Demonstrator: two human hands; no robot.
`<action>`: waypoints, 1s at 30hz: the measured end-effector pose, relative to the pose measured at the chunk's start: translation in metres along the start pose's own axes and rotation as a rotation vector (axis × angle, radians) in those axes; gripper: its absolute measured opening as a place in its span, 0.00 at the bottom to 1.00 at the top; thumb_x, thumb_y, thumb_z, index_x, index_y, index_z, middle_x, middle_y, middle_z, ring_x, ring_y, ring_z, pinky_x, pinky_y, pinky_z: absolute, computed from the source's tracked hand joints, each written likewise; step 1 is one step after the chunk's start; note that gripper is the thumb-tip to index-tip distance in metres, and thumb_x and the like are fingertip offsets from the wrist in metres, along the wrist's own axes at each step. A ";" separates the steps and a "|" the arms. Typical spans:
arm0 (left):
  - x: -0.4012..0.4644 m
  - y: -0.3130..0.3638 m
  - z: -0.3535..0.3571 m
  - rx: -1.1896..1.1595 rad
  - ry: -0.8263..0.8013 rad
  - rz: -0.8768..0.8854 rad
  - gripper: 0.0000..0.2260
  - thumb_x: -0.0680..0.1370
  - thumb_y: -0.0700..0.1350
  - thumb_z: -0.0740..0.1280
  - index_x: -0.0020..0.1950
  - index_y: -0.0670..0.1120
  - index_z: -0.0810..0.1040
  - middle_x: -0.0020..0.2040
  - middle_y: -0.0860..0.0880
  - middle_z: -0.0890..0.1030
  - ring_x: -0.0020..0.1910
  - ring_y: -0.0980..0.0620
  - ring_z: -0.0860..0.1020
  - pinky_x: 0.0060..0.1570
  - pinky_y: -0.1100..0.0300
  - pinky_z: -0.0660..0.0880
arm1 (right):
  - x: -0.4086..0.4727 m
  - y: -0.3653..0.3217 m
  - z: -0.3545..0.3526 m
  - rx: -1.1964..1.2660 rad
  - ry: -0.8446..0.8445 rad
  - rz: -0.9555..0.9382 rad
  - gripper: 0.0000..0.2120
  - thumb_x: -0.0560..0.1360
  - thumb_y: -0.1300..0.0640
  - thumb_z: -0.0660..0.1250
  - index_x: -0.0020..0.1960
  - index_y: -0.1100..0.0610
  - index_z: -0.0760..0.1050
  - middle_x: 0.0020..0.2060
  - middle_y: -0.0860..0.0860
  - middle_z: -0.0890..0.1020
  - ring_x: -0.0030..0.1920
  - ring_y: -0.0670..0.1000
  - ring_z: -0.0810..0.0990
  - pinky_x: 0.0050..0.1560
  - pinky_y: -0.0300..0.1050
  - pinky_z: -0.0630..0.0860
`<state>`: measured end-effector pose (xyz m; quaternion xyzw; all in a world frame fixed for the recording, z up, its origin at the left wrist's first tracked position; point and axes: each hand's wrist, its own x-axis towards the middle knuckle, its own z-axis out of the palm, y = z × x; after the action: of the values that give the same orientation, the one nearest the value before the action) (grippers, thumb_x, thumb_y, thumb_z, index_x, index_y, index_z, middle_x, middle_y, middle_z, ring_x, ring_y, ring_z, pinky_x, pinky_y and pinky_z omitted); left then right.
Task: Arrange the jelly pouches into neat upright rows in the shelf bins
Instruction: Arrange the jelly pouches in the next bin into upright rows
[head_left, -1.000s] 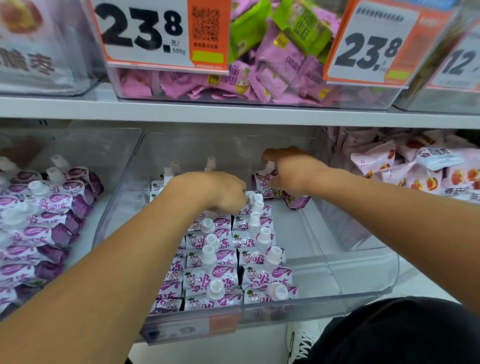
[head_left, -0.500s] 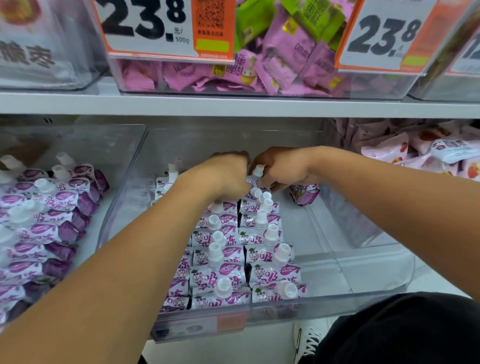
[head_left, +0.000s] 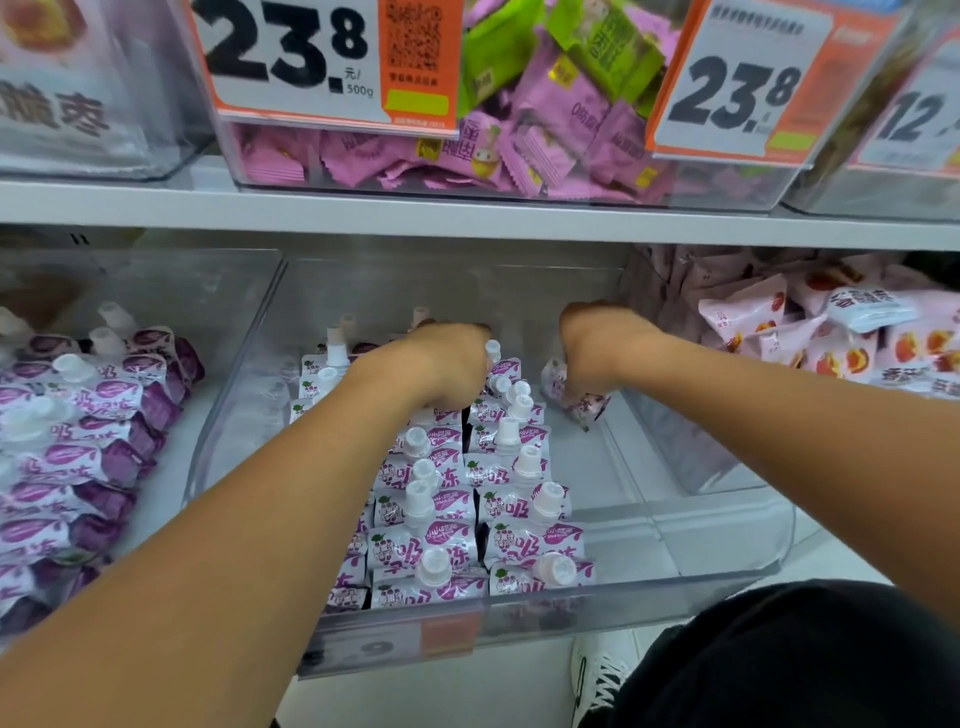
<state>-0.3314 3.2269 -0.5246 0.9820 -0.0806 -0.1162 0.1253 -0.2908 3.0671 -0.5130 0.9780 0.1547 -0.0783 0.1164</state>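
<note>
While we stand at white shop shelf (head_left: 467, 221), purple-white spouted jelly pouches (head_left: 467, 499) sit upright in clear plastic bin (head_left: 701, 545); left hand (head_left: 452, 366) clenched among back pouches, hold unclear; right hand (head_left: 597, 348) grasping loose pouch (head_left: 584, 402).

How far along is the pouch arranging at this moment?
Done: two upright rows of pouches fill the middle of the centre bin. In hand: the left hand is at the back of those rows; the right hand grips a loose pouch beside them. Left: the bin's right side is bare, and the left bin's pouches lie in a heap.
</note>
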 end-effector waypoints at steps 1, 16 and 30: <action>0.001 -0.001 0.002 0.007 0.008 0.003 0.06 0.82 0.37 0.57 0.54 0.42 0.72 0.45 0.46 0.75 0.41 0.48 0.75 0.36 0.59 0.68 | -0.001 -0.002 0.003 0.006 0.001 -0.005 0.10 0.71 0.59 0.72 0.38 0.59 0.71 0.37 0.54 0.77 0.40 0.58 0.79 0.38 0.44 0.72; -0.007 -0.005 0.002 -0.002 0.148 -0.115 0.02 0.81 0.44 0.63 0.52 0.47 0.75 0.54 0.43 0.79 0.50 0.43 0.77 0.44 0.54 0.73 | 0.048 -0.018 0.003 0.426 0.218 -0.251 0.09 0.73 0.64 0.70 0.47 0.52 0.85 0.48 0.54 0.85 0.49 0.56 0.83 0.47 0.38 0.72; -0.021 -0.011 0.007 0.151 0.006 -0.207 0.25 0.81 0.43 0.58 0.78 0.50 0.59 0.80 0.48 0.55 0.78 0.44 0.54 0.75 0.44 0.55 | 0.028 -0.018 0.013 1.533 0.083 0.236 0.17 0.80 0.56 0.59 0.64 0.62 0.76 0.50 0.56 0.79 0.48 0.56 0.75 0.51 0.49 0.69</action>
<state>-0.3517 3.2397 -0.5301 0.9920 0.0133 -0.1194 0.0387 -0.2714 3.0880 -0.5346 0.7975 -0.0436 -0.1138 -0.5908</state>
